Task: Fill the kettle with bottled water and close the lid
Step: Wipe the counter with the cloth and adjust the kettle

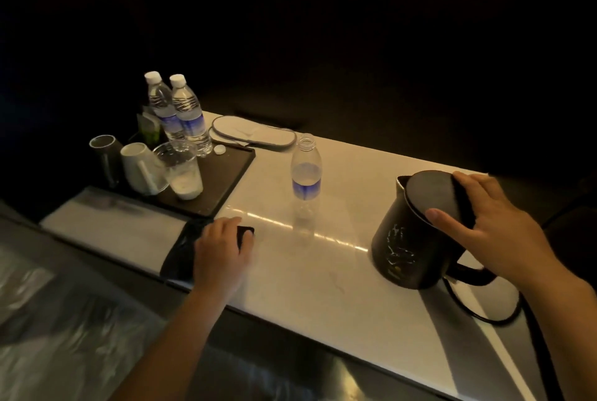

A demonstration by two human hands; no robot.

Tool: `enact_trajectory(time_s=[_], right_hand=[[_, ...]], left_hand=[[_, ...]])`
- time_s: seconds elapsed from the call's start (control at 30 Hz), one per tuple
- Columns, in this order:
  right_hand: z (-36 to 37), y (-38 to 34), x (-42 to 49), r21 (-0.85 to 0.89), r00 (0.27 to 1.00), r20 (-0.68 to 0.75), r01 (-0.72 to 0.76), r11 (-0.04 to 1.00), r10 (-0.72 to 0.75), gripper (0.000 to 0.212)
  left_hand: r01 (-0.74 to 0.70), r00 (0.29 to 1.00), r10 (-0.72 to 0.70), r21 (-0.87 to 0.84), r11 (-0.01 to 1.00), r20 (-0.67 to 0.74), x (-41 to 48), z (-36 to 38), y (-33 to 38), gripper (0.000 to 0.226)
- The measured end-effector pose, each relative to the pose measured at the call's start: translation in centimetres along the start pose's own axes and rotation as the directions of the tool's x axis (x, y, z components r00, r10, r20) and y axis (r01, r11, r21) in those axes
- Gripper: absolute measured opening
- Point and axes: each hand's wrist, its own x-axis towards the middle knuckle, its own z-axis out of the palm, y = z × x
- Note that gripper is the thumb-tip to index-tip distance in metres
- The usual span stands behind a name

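Note:
A black electric kettle (403,249) stands at the right of the pale counter, its round lid (433,194) tilted and slightly raised at the spout side. My right hand (491,223) lies over the lid's back edge, thumb on the lid's front rim. An uncapped clear water bottle (306,179), water showing only in its upper part behind the blue label, stands upright mid-counter, apart from both hands. My left hand (221,250) rests flat on the counter's front left, fingers over a small dark object (246,232).
A dark tray (226,174) at the back left holds two capped water bottles (181,113), a loose white cap (219,149), a plastic cup (182,168), a white mug and a dark tumbler. White slippers (255,132) lie behind. The kettle's cord (484,310) loops at right.

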Motion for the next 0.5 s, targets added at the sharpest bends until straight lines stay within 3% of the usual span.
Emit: enact_trajectory(time_s=[0.1,0.3,0.4,0.5], right_hand=[[0.2,-0.6,0.2,0.002,0.999,0.020,-0.030,1.000,0.030,0.102],[-0.1,-1.1,-0.2,0.018,0.998,-0.002,-0.061,0.998,0.061,0.102],[0.1,-1.6,-0.4,0.034,0.997,-0.009,-0.077,0.996,0.077,0.101],[0.3,-2.0,-0.6,0.042,0.993,-0.025,-0.110,0.993,0.111,0.103]], left_hand=[[0.057,0.989,-0.091,0.259,0.964,0.121,0.3,-0.2,-2.9,0.050],[0.102,0.920,-0.220,0.343,0.934,0.324,0.5,1.2,-3.7,0.064],[0.092,0.951,-0.176,0.311,0.946,0.255,-0.1,0.5,-3.2,0.054],[0.079,0.991,-0.089,0.109,0.991,0.098,-1.6,0.6,-0.8,0.036]])
